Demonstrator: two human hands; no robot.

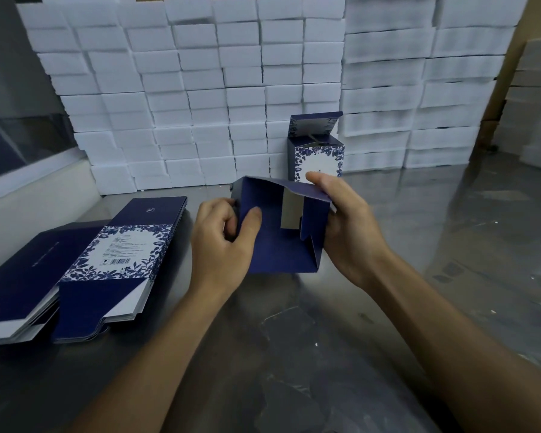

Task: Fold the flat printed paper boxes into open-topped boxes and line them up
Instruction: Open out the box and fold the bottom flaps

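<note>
one finished box [317, 151] stands open-topped on the metal table [450, 229], just beyond the grip, against the white foam blocks [200, 89]. a second box [278, 232] is mid-fold, held off the table between both hands: left hand [222, 242] pinches its left wall, right hand [344, 223] grips the right side, flaps unclosed. the flat stack [85, 270], left of the grip, remains unfolded, so most of the work appears outstanding.

A packing workshop: stacked white foam blocks [219, 89] behind a steel table [450, 232].
</note>
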